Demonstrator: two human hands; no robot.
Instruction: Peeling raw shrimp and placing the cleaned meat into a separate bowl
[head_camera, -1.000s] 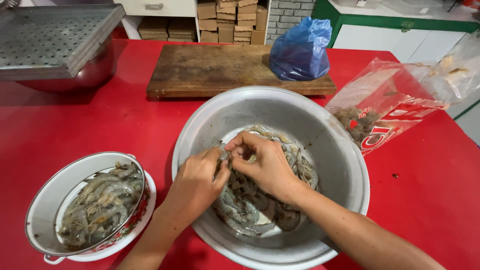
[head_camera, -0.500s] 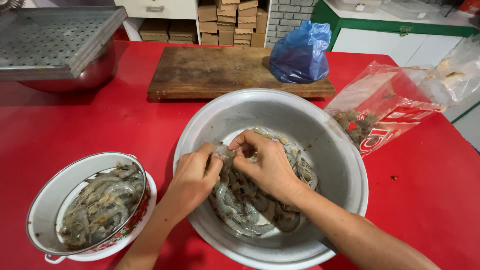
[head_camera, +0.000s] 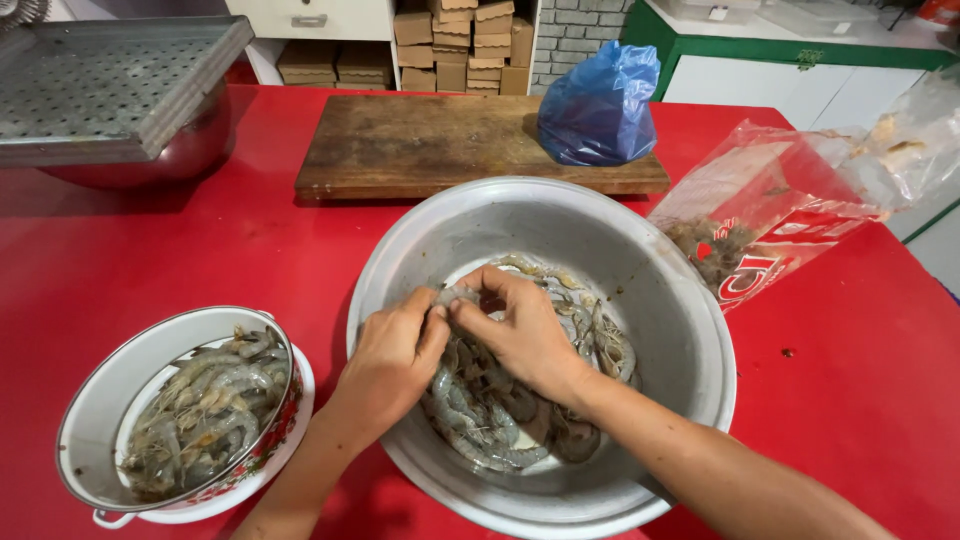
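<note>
Centre of frame: left hand (head_camera: 388, 358) and right hand (head_camera: 520, 335) together inside large round grey metal basin (head_camera: 680, 300), fingers of both curled closed and pinching one small grey raw shrimp (head_camera: 452, 297) between fingertips, above pile of wet, glossy grey-translucent shrimps (head_camera: 480, 415) on basin bottom. Lower left: white enamel bowl with floral rim (head_camera: 100, 390), filled with similar shrimps. Top centre: brown wooden cutting board (head_camera: 420, 140) with blue plastic bag (head_camera: 600, 105) on red table (head_camera: 250, 250).
</note>
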